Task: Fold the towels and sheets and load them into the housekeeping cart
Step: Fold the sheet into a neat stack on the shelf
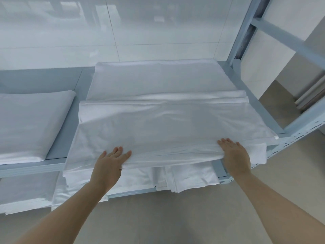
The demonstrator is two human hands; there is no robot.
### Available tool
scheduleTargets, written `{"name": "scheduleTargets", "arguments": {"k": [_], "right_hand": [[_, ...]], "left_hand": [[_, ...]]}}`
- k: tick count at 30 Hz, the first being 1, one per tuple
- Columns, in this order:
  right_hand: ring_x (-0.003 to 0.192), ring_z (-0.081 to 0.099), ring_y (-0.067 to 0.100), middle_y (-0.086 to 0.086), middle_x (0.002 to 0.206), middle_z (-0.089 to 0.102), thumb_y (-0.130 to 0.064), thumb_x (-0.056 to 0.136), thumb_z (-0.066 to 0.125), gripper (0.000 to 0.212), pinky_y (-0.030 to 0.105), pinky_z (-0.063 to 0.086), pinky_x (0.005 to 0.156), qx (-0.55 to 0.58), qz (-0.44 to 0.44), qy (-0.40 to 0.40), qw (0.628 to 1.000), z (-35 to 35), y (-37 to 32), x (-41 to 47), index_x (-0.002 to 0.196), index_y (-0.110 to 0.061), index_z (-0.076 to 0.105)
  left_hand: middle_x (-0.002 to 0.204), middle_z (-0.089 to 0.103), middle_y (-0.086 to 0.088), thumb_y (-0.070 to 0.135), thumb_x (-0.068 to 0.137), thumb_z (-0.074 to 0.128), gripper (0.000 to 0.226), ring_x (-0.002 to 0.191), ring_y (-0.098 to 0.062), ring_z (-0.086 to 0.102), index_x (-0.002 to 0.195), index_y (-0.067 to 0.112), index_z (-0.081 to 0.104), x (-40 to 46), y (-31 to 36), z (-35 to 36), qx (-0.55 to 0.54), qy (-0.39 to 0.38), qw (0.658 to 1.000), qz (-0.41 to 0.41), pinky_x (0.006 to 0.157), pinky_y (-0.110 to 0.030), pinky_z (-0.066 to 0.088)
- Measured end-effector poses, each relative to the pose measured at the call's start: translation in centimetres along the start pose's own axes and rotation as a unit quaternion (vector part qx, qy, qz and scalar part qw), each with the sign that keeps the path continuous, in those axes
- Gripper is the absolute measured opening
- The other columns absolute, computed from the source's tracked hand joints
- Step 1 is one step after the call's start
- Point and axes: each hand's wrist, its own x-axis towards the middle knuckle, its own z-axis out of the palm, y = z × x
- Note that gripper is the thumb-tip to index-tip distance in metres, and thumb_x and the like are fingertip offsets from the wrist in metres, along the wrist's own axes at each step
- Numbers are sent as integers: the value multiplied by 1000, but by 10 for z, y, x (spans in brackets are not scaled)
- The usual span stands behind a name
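A folded white sheet (pixel 163 127) lies on the grey metal shelf (pixel 58 150), its near edge hanging past the shelf's front rail. My left hand (pixel 109 166) holds that near edge left of centre, fingers straight on top and thumb tucked under the fabric. My right hand (pixel 235 155) holds the same edge further right, fingers flat on top with cloth bunched under the palm. Beneath this sheet, another folded white sheet (pixel 158 80) reaches to the back of the shelf.
A separate folded white stack (pixel 29 124) sits on the shelf at the left. More white linen (pixel 184 178) hangs over the lower shelf below my hands. A blue-grey upright post (pixel 244 30) and a perforated rail (pixel 299 131) frame the right side. The floor is beige.
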Motion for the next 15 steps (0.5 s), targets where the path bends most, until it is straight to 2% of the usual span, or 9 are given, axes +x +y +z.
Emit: {"name": "scheduleTargets", "arguments": {"k": [2,4,5,7,9,11,15], "right_hand": [[111,61,35,14,121,65,18,68,54,58,43,45,96,57,13,14,998,-10,0,-5,120,-6,66],[100,63,36,12,112,69,14,70,54,55,41,49,85,70,39,9,997,-24,-1,-11,118,-10,67],[95,63,36,13,107,70,13,71,54,54,40,50,80,69,43,8,997,-31,-2,-14,117,-12,68],[80,63,36,14,90,70,12,69,54,51,37,49,67,78,42,19,996,-46,-3,-21,112,-13,67],[66,57,32,11,75,66,12,68,53,46,31,40,57,92,36,37,994,-61,-3,-29,106,-11,66],[59,51,28,6,66,61,13,69,53,41,30,36,53,113,35,45,992,-75,-3,-41,100,-11,64],[58,52,27,0,61,55,10,72,51,34,35,42,53,129,49,59,989,-104,-3,-67,92,-17,60]], "left_hand": [[148,44,3,-4,84,48,66,138,-15,39,140,31,49,-7,2,-8,-61,33,997,-28,109,-34,30],[129,63,4,-5,83,49,56,117,-22,60,125,29,64,-16,4,-20,-96,54,992,-62,92,-33,44],[119,68,5,-3,83,49,52,106,-25,64,120,30,66,-21,6,-27,-91,56,992,-73,83,-31,46],[105,71,9,0,82,48,47,92,-24,65,113,32,65,-31,10,-41,-81,57,992,-81,70,-29,43],[94,70,9,1,82,48,42,85,-23,63,107,31,65,-43,13,-55,-92,77,989,-82,63,-28,38],[85,69,7,5,83,49,35,78,-24,62,105,29,63,-55,15,-67,-92,88,989,-79,61,-29,40],[76,66,3,17,90,50,17,71,-27,60,102,24,59,-76,16,-89,-62,98,992,-59,58,-31,40]]}}
